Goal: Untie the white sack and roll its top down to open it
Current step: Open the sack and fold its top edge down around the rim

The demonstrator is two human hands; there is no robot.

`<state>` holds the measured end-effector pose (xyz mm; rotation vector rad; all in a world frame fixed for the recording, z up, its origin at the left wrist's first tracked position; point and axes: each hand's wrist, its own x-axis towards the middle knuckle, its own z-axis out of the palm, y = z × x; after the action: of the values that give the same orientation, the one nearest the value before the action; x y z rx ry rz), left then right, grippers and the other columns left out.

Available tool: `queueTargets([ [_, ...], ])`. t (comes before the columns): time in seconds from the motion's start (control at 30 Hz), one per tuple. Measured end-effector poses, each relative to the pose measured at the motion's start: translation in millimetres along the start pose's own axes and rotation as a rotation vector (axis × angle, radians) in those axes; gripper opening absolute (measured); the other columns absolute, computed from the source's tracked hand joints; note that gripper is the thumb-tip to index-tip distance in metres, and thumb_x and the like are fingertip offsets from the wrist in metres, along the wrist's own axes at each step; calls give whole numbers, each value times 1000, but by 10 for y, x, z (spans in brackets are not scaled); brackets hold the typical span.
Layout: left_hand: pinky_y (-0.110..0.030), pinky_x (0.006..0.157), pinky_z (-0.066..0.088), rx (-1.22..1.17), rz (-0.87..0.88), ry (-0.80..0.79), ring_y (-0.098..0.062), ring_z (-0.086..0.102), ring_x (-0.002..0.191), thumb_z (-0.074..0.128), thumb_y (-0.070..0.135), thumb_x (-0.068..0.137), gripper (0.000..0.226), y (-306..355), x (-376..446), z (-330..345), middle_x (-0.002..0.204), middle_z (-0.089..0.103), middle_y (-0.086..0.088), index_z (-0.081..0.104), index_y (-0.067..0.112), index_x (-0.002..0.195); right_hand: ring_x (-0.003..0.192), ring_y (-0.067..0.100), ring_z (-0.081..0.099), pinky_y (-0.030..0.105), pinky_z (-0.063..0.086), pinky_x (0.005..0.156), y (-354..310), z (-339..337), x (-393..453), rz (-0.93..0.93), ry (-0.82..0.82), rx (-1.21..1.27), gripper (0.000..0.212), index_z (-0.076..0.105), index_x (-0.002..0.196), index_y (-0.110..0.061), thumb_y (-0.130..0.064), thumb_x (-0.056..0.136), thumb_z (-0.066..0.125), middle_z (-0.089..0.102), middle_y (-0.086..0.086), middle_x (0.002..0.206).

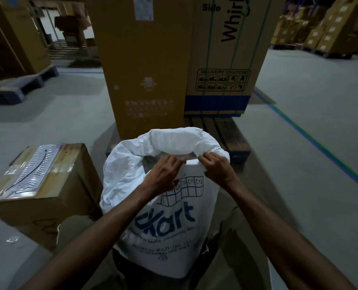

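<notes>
A white woven sack (167, 231) with blue lettering stands upright on the floor right in front of me. Its mouth is open, and the far rim (178, 141) is folded outward into a thick roll. My left hand (163, 174) pinches the near edge of the mouth, thumb inside and fingers over the fabric. My right hand (215, 166) grips the same near edge a little to the right. Something dark shows inside the mouth between my hands; I cannot make out what it is.
A taped cardboard box (42, 185) sits on the floor just left of the sack. Two tall appliance cartons (148, 65) stand on a pallet (232, 139) directly behind it. Stacked boxes line the far right and left. Grey floor with a blue-green line runs off to the right.
</notes>
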<state>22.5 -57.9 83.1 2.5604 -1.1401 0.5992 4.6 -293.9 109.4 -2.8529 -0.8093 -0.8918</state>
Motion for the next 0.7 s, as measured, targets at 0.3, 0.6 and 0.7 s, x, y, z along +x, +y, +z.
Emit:
queueTargets([
  [0.3, -33, 62, 47, 162, 447, 160, -22, 47, 76, 76, 5, 84, 12, -212, 86, 108, 84, 57, -9, 65, 9, 85, 118, 22, 42, 37, 33, 95, -224, 89, -6, 226, -295, 343, 75, 48, 131, -28, -47, 66, 77, 45, 2, 131],
  [0.6, -33, 100, 42, -310, 48, -27, -24, 42, 122, 84, 31, 71, 41, -140, -33, 2, 126, 44, -6, 62, 29, 106, 76, 21, 67, 19, 44, 61, -276, 116, 219, 168, -227, 347, 30, 69, 95, -13, -12, 69, 83, 70, 3, 90],
  [0.7, -27, 81, 52, -559, -239, 7, -18, 53, 104, 90, 37, 69, 62, -244, -118, 2, 115, 46, 0, 51, 19, 114, 63, 22, 61, 31, 51, 52, -268, 190, 123, 119, -172, 272, 35, 61, 85, -14, -4, 59, 81, 65, 3, 80],
])
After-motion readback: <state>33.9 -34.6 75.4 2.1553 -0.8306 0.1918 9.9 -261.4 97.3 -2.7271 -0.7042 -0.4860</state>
